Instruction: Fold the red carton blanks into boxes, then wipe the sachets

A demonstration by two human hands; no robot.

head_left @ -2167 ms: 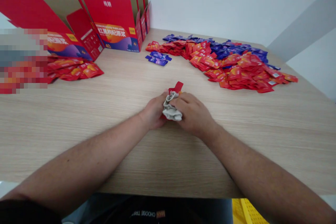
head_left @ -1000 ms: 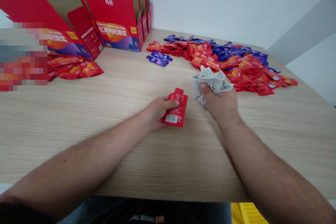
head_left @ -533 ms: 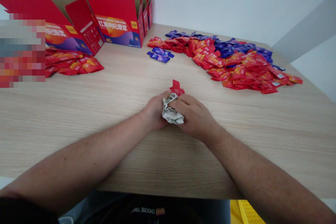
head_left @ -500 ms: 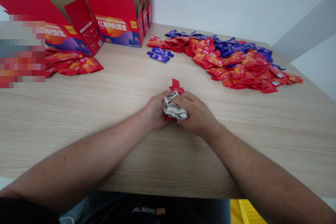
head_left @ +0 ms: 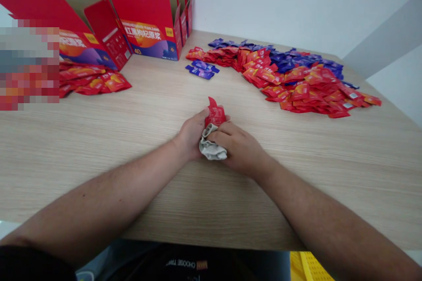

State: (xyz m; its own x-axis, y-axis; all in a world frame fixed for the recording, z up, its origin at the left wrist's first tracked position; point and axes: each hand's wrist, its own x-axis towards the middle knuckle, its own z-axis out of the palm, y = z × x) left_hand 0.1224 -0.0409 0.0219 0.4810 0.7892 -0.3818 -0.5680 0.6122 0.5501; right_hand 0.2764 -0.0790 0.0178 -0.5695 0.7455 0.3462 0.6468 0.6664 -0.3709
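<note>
My left hand [head_left: 193, 134] is closed around a red sachet [head_left: 216, 115], whose printed upper part shows above the fingers. A crumpled whitish cloth [head_left: 213, 150] is bunched in my right hand [head_left: 238, 145] and presses against the sachet's lower part, covering it. Both hands meet over the middle of the table, close to its front edge. Beyond them lie a few purple sachets [head_left: 201, 69] in a small group.
A long heap of red sachets [head_left: 303, 90] and purple sachets [head_left: 296, 60] spreads across the back right of the table [head_left: 99, 140]. Red printed cartons [head_left: 148, 13] stand open at the back left, with more red sachets [head_left: 105, 82] before them. Below right is a yellow crate [head_left: 313, 265].
The cloth and my right hand have slid down and slightly left along the sachet. More of the sachet's printed face now shows above the cloth.
</note>
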